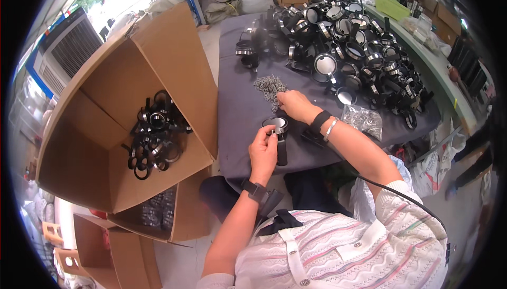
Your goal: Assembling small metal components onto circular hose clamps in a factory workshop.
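My left hand (262, 150) is closed on a round silver-and-black part with a black handle (281, 151), which rests on the dark cloth near the table's front edge. The handle points toward me, and the shiny disc shows above my fingertips. My right hand (297, 106) reaches to a loose heap of small metal pieces (270, 87) beyond it. Its fingers are pinched together at the heap's edge; whatever they hold is too small to make out. A clear bag of similar small metal pieces (363, 121) lies to the right, beside my right forearm.
A big pile of the same round handled parts (338, 56) covers the table's far right. On the left stands an open cardboard box (174, 62) holding several more. Another box (190, 210) sits below it. A cable runs by my right arm.
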Demonstrator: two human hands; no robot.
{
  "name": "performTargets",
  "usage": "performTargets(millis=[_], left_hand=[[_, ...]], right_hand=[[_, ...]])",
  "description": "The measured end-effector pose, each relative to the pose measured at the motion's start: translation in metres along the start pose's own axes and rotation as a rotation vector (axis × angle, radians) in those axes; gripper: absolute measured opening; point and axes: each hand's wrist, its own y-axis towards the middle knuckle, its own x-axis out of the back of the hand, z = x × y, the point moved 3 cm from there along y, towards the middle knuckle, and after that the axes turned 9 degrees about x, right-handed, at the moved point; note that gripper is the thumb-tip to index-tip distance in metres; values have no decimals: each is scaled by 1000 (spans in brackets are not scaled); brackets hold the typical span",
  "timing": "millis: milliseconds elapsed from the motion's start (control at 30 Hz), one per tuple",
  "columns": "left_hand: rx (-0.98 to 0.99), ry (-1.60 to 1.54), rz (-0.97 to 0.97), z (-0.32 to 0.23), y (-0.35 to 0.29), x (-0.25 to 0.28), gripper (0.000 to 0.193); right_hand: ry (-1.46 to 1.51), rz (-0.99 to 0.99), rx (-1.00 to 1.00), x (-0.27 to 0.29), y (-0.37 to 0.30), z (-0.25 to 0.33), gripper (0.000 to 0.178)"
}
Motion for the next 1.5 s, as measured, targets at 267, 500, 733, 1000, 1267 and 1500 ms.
performTargets(millis=[267, 500, 733, 1000, 1267, 1500], left_hand=[[14, -22, 9, 0, 0, 0, 19], [19, -59, -32, -2, -1, 1, 16], [61, 1, 12, -4, -2, 1, 18], [50, -34, 24, -8, -3, 1, 17], [60, -48, 50, -8, -2, 1, 19], [31, -50, 31, -5, -3, 1, 21]], right_hand=[[206, -28, -21, 34, -24, -23, 17], [875, 33, -404, 42, -51, -15, 7], [1047, -138, -336, 47, -74, 36, 3], [611, -362, 65, 31, -82, 74, 11], [355, -537, 220, 24, -81, 86, 10], [454, -546, 141, 23, -82, 88, 7]])
